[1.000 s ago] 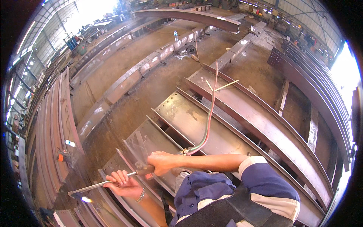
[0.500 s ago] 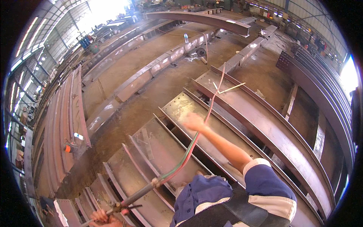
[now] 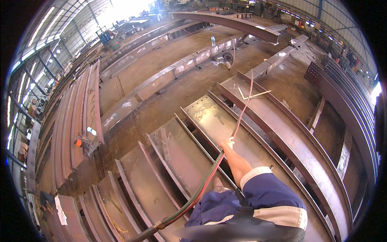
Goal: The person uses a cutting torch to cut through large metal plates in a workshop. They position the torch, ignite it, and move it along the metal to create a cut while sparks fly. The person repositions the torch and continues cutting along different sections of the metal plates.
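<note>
My right hand [image 3: 226, 143] is closed around a pair of hoses, one red and one green, above the steel beams. The hose pair [image 3: 207, 182] curves down past my body to a dark metal tube [image 3: 151, 230] at the lower edge, which looks like the back end of a gas torch. Upward from my hand the hose runs as a thin reddish line over a steel beam [image 3: 266, 105]. My left hand is out of view. Directly below my right arm lies an H-shaped beam [image 3: 211, 115] with holes near its end.
Several brown steel beams lie side by side around me, with dark gaps between them. A folding rule [image 3: 252, 94] rests bent on one. Stacked beams [image 3: 342, 105] stand at right. At left are an orange-ended object [image 3: 79, 142] and a bottle [image 3: 92, 131]; another bottle [image 3: 213, 40] stands farther off.
My right hand has moved from open above the beam to closed around the hoses. The tube has shifted lower, and my left hand, which held it, has left the view.
</note>
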`<state>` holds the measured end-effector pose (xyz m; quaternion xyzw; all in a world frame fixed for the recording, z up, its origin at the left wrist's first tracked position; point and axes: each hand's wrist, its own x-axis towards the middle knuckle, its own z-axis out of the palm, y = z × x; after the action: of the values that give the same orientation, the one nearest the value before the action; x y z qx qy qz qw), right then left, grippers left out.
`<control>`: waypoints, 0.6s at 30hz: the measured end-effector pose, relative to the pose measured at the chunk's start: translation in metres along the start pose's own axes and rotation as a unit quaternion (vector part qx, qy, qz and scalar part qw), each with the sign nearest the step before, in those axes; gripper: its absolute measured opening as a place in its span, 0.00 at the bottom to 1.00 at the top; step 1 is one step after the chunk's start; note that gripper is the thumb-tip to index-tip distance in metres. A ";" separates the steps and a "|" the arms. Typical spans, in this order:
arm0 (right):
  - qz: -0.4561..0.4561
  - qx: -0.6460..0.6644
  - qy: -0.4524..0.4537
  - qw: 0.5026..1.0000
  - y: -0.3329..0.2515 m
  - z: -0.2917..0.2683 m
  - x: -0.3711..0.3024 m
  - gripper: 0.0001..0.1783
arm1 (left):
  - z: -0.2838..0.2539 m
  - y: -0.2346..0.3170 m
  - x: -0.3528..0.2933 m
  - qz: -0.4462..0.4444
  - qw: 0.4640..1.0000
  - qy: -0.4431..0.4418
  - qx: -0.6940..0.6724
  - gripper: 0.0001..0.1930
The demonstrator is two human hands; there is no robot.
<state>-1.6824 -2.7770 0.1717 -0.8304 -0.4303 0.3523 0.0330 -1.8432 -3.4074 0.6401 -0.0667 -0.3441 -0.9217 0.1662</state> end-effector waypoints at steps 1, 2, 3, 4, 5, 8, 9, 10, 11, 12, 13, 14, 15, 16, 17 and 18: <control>-0.005 0.028 -0.003 1.000 0.013 0.002 0.000 0.45 | -0.014 0.014 0.009 0.011 0.999 0.006 0.034 0.20; -0.010 0.055 -0.010 0.998 0.031 -0.002 0.004 0.44 | -0.029 0.028 0.019 0.022 0.997 0.012 0.070 0.19; -0.009 0.080 -0.010 0.997 0.050 -0.007 0.008 0.43 | -0.044 0.041 0.031 0.033 0.994 0.017 0.106 0.19; 0.051 0.171 -0.109 0.978 0.065 -0.012 0.015 0.44 | -0.062 0.054 0.042 0.004 0.998 -0.034 0.061 0.17; 0.065 0.197 -0.123 0.971 0.078 -0.014 0.017 0.39 | -0.080 0.062 0.054 0.047 0.989 -0.034 0.133 0.16; 0.061 0.250 -0.121 0.959 0.122 -0.022 0.010 0.02 | -0.134 0.080 0.095 0.221 0.886 -0.076 0.400 0.12; 0.061 0.333 -0.118 0.933 0.135 -0.031 0.005 0.03 | -0.150 0.087 0.106 0.272 0.827 -0.086 0.484 0.11; 0.064 0.390 -0.105 0.912 0.146 -0.042 0.000 0.05 | -0.164 0.094 0.117 0.322 0.757 -0.095 0.560 0.10; 0.064 0.450 -0.088 0.886 0.155 -0.054 -0.007 0.06 | -0.177 0.097 0.128 0.369 0.678 -0.104 0.627 0.10; 0.065 0.519 -0.083 0.848 0.166 -0.065 -0.013 0.09 | -0.190 0.097 0.136 0.293 0.764 -0.104 0.566 0.10; 0.085 0.543 -0.110 0.828 0.174 -0.077 -0.017 0.09 | -0.201 0.096 0.141 0.210 0.837 -0.102 0.495 0.10; 0.098 0.569 -0.145 0.803 0.186 -0.092 -0.017 0.09 | -0.210 0.094 0.146 0.124 0.895 -0.099 0.417 0.10; 0.111 0.593 -0.174 0.778 0.194 -0.108 -0.015 0.09 | -0.215 0.086 0.151 0.200 0.838 -0.107 0.497 0.10; 0.100 0.592 -0.166 0.782 0.206 -0.123 -0.012 0.10 | -0.216 0.075 0.157 0.274 0.768 -0.111 0.568 0.10; 0.094 0.590 -0.153 0.787 0.222 -0.134 -0.010 0.11 | -0.214 0.066 0.161 0.346 0.684 -0.113 0.632 0.11; 0.098 0.599 -0.140 0.782 0.237 -0.146 -0.006 0.11 | -0.207 0.057 0.163 0.280 0.715 -0.107 0.631 0.12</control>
<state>-1.4310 -2.8939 0.1995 -0.6229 -0.0490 0.6526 0.4287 -1.9771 -3.6260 0.5572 -0.1382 -0.8271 -0.3883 0.3822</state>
